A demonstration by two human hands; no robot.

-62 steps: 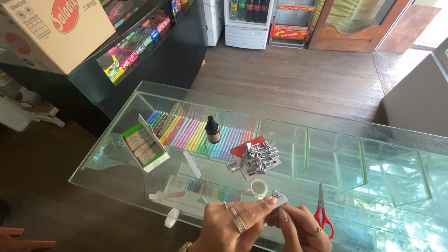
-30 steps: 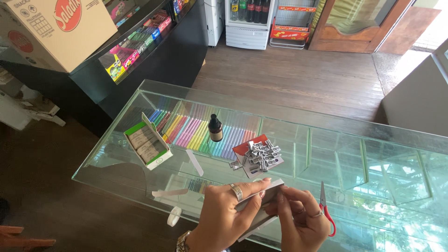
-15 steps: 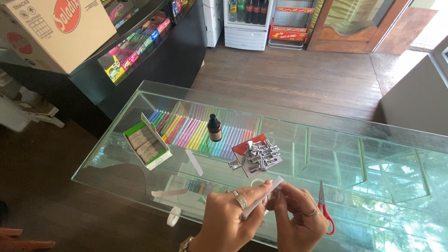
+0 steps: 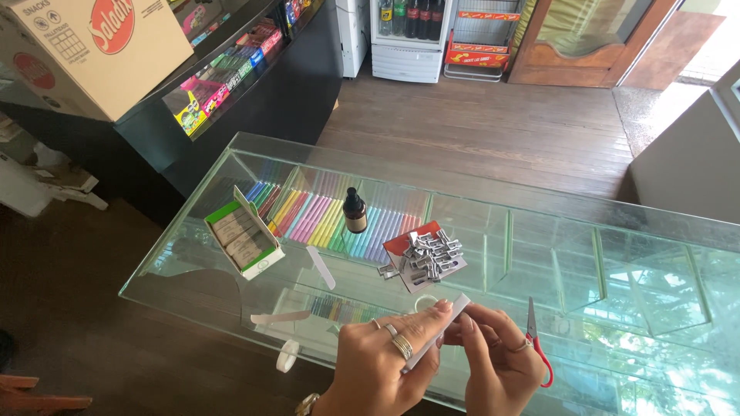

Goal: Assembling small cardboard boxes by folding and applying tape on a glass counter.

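Your hands have lifted a little from where they were two seconds ago, and the thin white strip [image 4: 439,333] now slants up to the right between them instead of lying low near the counter edge. Your left hand [image 4: 383,362] (the one with rings on two fingers) pinches the strip along its length, fingertips at its upper end. Your right hand [image 4: 497,362] closes on the same strip from the other side, thumb and forefinger meeting it just beside the left fingertips. Both hands are grasping the strip above the near edge of the glass counter [image 4: 539,254], clear of its surface.

On the glass just beyond your hands lies a pile of small metal clips [image 4: 428,258] on a red and white card. Red-handled scissors [image 4: 537,343] lie right beside your right hand, blades pointing away from you. A small dark dropper bottle [image 4: 354,211] stands upright farther back, over the rows of coloured sticks under the glass. To the left sits an open green and white box [image 4: 243,235], lid raised, and between it and the clips lies another white strip [image 4: 321,266]. A third pale strip [image 4: 280,317] rests near the front edge, with a small roll of clear tape [image 4: 287,356] at the counter's lip.
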